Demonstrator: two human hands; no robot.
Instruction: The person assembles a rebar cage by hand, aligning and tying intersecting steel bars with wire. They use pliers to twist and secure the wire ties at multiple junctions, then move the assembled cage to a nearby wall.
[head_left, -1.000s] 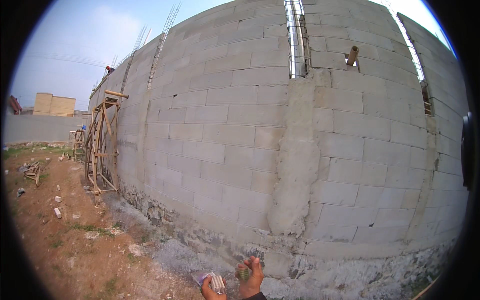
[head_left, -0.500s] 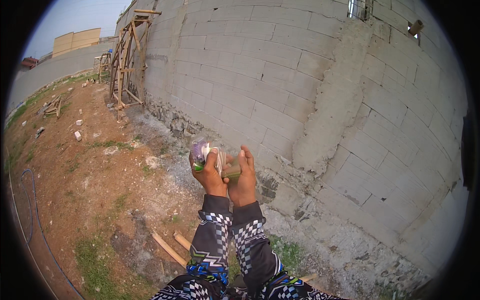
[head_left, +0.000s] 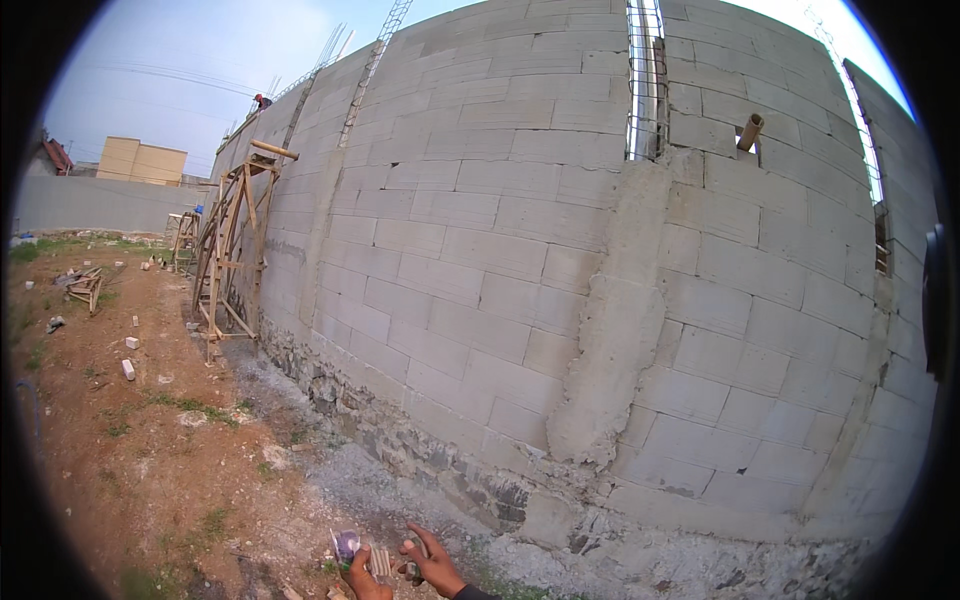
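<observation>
Low in the view, my left hand (head_left: 365,580) is closed around a clear plastic item with a purple part (head_left: 346,545); its kind is hard to tell. Beside its thumb shows a pale ridged piece (head_left: 380,560), lying between the two hands. My right hand (head_left: 437,568) is just to the right, index finger stretched out and the other fingers curled around something small and greyish (head_left: 409,568), too blurred to name. Most of both forearms is below the lower edge.
A tall grey block wall (head_left: 450,250) with a rough mortar column (head_left: 610,320) runs along the right. Wooden scaffolding (head_left: 232,245) leans by it farther off. Reddish soil (head_left: 150,450) with scattered white blocks (head_left: 128,369) spreads left. A person (head_left: 262,101) is atop the far wall.
The view has tilted up, showing more wall and sky, so my hands now sit at the lower edge. The left hand still holds the clear and purple item.
</observation>
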